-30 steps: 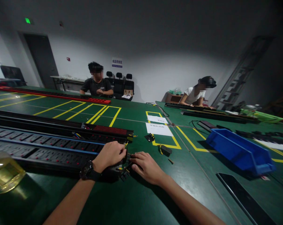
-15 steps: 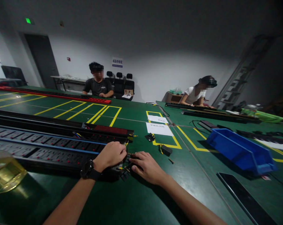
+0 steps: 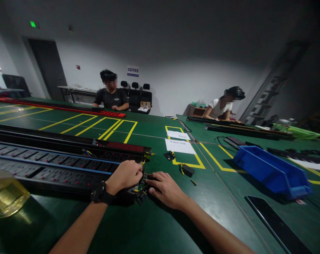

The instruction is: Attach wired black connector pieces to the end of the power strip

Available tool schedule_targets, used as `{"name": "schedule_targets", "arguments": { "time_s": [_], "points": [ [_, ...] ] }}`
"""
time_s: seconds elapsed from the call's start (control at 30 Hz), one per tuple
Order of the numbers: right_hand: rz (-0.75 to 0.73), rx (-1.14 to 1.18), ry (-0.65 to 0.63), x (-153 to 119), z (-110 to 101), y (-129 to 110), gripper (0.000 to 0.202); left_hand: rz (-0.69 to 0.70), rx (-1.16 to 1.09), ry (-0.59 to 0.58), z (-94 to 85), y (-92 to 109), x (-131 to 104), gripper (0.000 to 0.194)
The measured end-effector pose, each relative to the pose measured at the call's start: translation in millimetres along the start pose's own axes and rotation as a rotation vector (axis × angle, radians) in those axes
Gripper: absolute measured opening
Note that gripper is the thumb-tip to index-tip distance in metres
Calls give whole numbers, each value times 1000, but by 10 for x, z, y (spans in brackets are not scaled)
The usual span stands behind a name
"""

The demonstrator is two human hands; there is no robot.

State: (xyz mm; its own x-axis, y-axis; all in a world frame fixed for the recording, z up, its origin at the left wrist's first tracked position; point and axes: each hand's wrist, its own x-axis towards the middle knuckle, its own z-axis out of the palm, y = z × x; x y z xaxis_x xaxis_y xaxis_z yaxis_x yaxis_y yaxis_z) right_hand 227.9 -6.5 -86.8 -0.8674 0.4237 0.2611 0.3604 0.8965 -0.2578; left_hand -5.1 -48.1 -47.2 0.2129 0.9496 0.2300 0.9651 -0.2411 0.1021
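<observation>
Long black socket strips (image 3: 70, 160) with small red marks lie on the green table at the left. My left hand (image 3: 126, 173), a dark watch on its wrist, rests at their right end with its fingers curled closed; what it pinches is too hidden to name. Beside it my right hand (image 3: 164, 187) has its fingers bent and pressed together against a small black end part (image 3: 142, 195) with yellow-green wire ends. Whether that part is gripped or only touched is partly hidden by the fingers.
A blue bin (image 3: 271, 171) and a phone (image 3: 276, 222) lie at the right. A black block (image 3: 188, 170), a small bracket (image 3: 170, 155) and paper sheets (image 3: 179, 146) are beyond my hands. A jar (image 3: 7, 195) stands lower left. Two people (image 3: 111, 93) sit across the table.
</observation>
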Motion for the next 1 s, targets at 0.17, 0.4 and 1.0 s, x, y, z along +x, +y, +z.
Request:
{"name": "schedule_targets", "arguments": {
  "time_s": [0.17, 0.4, 1.0],
  "points": [
    [1, 10, -1, 5, -13, -11, 38, -5, -1, -4, 3, 5, 3, 22],
    [-4, -20, -5, 1, -41, 6, 38, -18, 17, -10, 0, 7, 5, 21],
    [645, -250, -112, -512, -762, 759, 24, -55, 2, 2, -49, 74, -33, 24]
  ]
}}
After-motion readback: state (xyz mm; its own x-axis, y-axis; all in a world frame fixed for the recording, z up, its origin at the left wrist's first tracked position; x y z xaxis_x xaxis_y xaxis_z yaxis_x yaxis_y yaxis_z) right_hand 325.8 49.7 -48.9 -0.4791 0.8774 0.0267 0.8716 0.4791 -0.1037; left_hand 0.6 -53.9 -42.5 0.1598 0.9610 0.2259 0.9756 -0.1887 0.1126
